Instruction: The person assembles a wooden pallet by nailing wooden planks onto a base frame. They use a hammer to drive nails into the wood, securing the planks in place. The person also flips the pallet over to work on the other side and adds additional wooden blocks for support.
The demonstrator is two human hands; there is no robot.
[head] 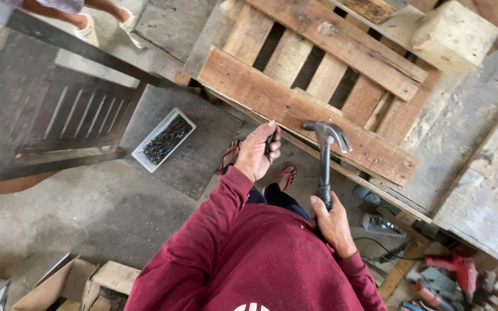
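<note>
Right hand [334, 223] grips a dark steel claw hammer [325, 155]; left hand [259, 152] is closed around small dark nails [268, 144].

The hammer stands upright, its head at twelve o'clock from the right hand, against the edge of the weathered brown wooden pallet [295, 109]. At nine o'clock from the left hand, a white rectangular tray of dark nails [164, 140] lies on the grey concrete floor [105, 207]. At four o'clock from the right hand lies a red power drill [459, 268].
</note>
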